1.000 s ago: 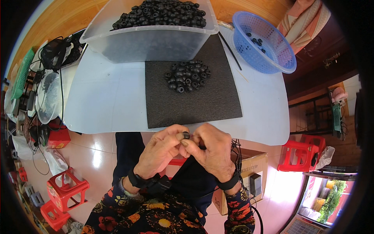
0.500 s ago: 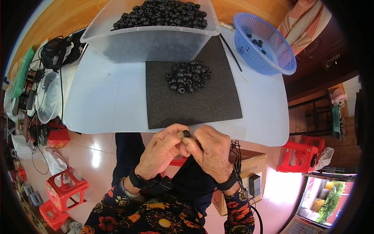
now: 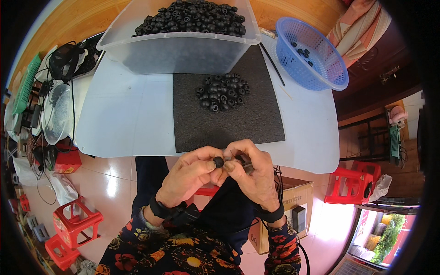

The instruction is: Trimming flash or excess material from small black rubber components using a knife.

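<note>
Close to the table's front edge, my left hand pinches a small round black part between thumb and fingertips. My right hand is closed right beside it, its thumb near the part. Something slim and partly dark lies within the right fingers, mostly hidden, so its kind is unclear. Beyond my hands, a pile of similar hollow black parts rests on a dark textured mat. Many more fill a translucent plastic bin behind the pile.
A blue perforated basket with a few black parts stands at the back right. Beside it lie a black rod and a thin stick. Cables and a clear tray crowd the left. Red stools and a cardboard box stand below.
My right hand has shifted slightly up and its fingers have curled differently; the thin pale edge seen by its thumb no longer shows. The black part in my left hand is now more exposed.
</note>
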Motion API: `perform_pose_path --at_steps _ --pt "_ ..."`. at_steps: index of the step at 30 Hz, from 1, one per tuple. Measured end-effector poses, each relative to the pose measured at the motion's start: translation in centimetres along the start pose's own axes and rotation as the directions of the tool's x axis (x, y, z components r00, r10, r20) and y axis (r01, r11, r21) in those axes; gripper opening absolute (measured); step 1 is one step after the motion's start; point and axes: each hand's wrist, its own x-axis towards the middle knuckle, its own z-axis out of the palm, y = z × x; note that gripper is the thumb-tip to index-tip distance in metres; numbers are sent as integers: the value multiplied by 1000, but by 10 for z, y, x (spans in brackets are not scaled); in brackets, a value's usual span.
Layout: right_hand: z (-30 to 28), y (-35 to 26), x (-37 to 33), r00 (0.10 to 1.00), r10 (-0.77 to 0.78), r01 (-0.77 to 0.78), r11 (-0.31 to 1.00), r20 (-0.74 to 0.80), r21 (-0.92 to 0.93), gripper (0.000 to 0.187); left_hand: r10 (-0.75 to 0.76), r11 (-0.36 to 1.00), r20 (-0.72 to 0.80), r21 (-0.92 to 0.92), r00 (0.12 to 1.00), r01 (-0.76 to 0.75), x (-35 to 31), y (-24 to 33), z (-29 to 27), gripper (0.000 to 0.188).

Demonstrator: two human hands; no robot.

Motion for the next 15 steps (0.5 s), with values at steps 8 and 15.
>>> perform_pose_path --at_steps 8,15 --pt "-8 -2 2 989 38 -37 999 146 -7 9 -74 995 65 -68 995 78 1 -2 -1 19" --pt "-16 3 3 984 65 -50 994 167 -94 15 -91 995 68 -41 994 94 0 -3 1 17"
